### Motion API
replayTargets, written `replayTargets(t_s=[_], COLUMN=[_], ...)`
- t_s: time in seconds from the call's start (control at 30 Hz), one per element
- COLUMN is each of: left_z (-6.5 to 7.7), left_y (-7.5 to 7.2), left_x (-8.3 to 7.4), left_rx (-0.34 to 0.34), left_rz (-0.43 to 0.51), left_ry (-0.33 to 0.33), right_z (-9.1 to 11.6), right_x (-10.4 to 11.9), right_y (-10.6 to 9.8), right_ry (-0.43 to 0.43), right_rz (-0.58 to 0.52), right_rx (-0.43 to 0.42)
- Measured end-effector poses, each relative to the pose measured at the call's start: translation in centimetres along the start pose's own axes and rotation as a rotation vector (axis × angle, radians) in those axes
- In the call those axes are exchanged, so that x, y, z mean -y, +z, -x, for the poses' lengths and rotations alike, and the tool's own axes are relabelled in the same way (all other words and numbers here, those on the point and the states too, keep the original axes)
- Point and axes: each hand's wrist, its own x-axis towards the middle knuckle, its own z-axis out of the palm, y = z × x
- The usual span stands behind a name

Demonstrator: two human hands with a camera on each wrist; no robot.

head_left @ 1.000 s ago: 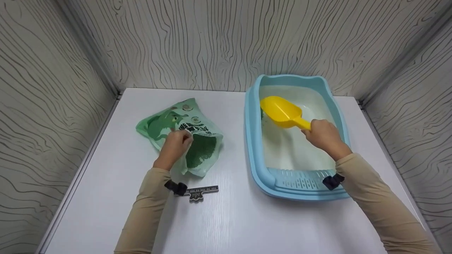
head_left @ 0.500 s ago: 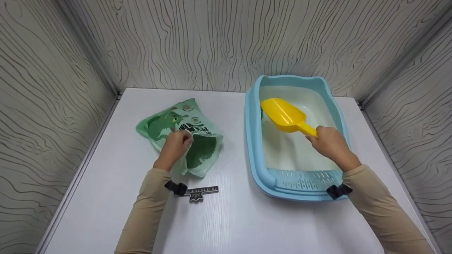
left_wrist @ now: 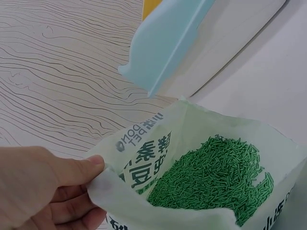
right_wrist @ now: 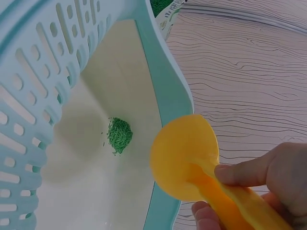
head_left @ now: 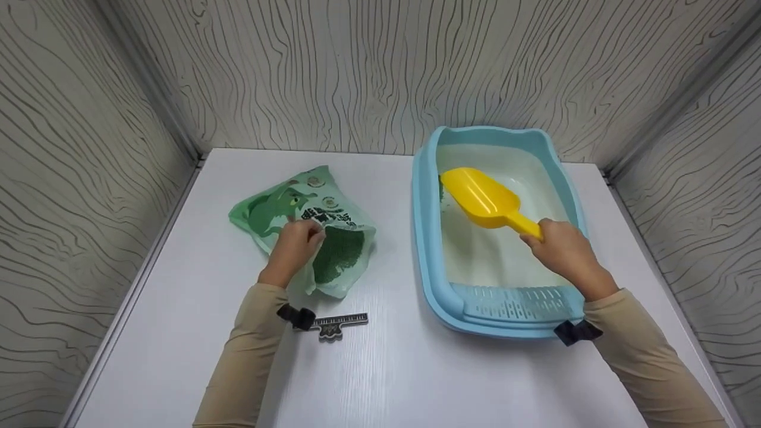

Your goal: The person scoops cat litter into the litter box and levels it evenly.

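Note:
My left hand (head_left: 294, 249) pinches the rim of a pale green bag (head_left: 324, 193) lying on the table at the left. In the left wrist view the bag's mouth gapes, with green litter pellets (left_wrist: 206, 172) inside. My right hand (head_left: 562, 252) grips the handle of a yellow scoop (head_left: 484, 199) over a blue litter box (head_left: 421, 238) at the right. No pellets show on the scoop. A small heap of green pellets (right_wrist: 120, 135) lies on the box's white floor, seen in the right wrist view; in the head view the scoop and box wall mostly hide it.
A dark metal clip (head_left: 330, 324) lies on the white table (head_left: 392, 374) in front of the bag, partly behind the left wrist strap. The box has a slotted step (head_left: 511, 302) at its near end. Patterned panels (head_left: 368, 71) stand around the back and sides.
My right hand has drawn the scoop a little towards me and to the right, over the box. The left hand and the bag have stayed in place.

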Motion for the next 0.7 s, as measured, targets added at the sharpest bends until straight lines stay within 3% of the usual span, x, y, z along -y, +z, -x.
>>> replayTargets(t_s=[0.33, 0.7], left_z=[0.1, 0.0], left_y=[0.0, 0.1], left_x=[-0.1, 0.0], left_rx=[0.001, 0.003], left_rz=[0.009, 0.011], left_ry=[0.004, 0.008], right_z=[1.8, 3.4], right_x=[0.8, 3.3], right_y=[-1.2, -1.7], right_ry=[-0.04, -0.098], right_rz=[-0.007, -0.022], right_rx=[-0.081, -0.093])
